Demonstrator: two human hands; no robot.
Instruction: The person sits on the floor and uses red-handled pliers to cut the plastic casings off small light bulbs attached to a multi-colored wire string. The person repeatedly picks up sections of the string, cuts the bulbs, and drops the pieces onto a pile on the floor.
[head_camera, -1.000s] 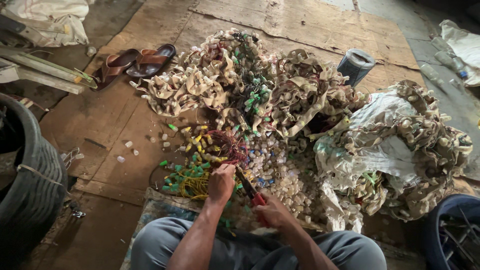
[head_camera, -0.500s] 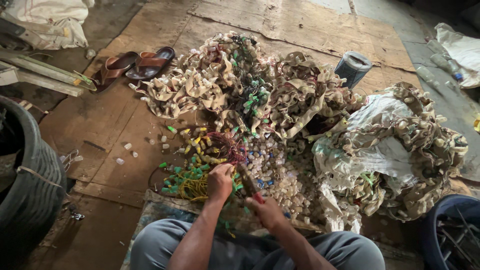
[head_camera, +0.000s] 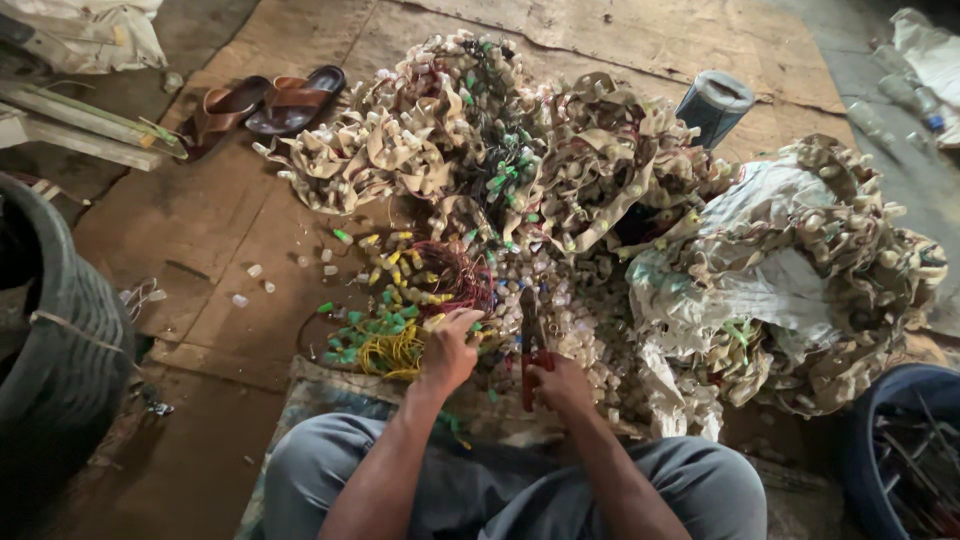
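From the head view, I see my right hand (head_camera: 560, 385) clamped on the red handles of cutting pliers (head_camera: 530, 345), blades pointing far. My left hand (head_camera: 447, 350), fingers curled together, pinches something in the wire tangle (head_camera: 420, 295) just left of the pliers. The blades sit near my left fingers; a slip could nick them, I judge. What the blades bite is too small to tell. The blue tub (head_camera: 900, 450) is cut off at right.

red-handled pliers (head_camera: 531, 345); yellow and green wire tangle (head_camera: 392, 330); beige strip heap (head_camera: 470, 140); brown sandals (head_camera: 265, 103); grey trousers (head_camera: 480, 490)
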